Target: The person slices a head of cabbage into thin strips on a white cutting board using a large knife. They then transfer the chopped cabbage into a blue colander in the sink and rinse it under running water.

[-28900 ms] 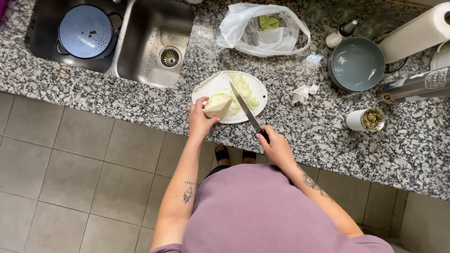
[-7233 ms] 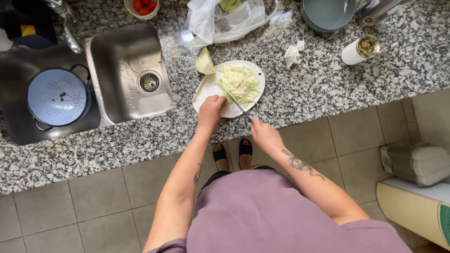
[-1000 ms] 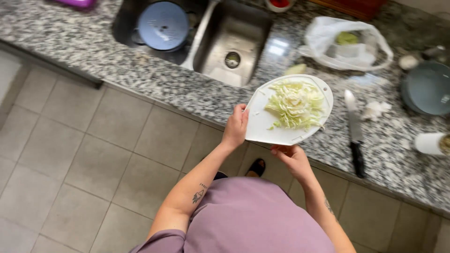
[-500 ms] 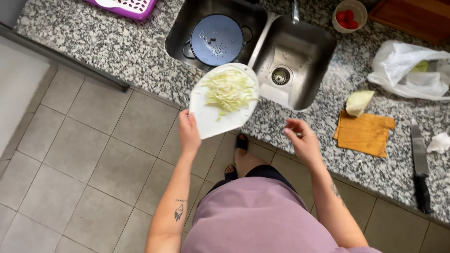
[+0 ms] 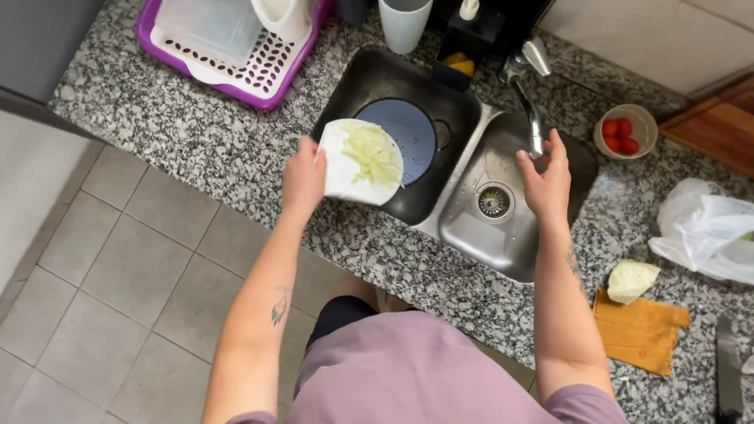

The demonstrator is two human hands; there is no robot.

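Observation:
My left hand (image 5: 304,176) grips the rim of a white plate (image 5: 338,179) heaped with shredded cabbage (image 5: 373,154), holding it tilted over the left sink basin. Under the plate sits a blue colander (image 5: 412,133) in that basin. My right hand (image 5: 544,176) reaches over the right basin (image 5: 503,228) and touches the metal tap spout (image 5: 532,126) with spread fingers. It holds nothing else.
A purple dish rack (image 5: 236,47) stands at the back left. A small bowl of red tomatoes (image 5: 625,129) sits right of the tap. A cabbage piece (image 5: 631,279) lies on an orange cloth (image 5: 640,331). A white plastic bag (image 5: 707,228) and a knife (image 5: 727,369) lie at the right.
The plate of cabbage has gone from in front of the counter to above the colander in the left basin. My right hand has risen from the counter edge to the tap.

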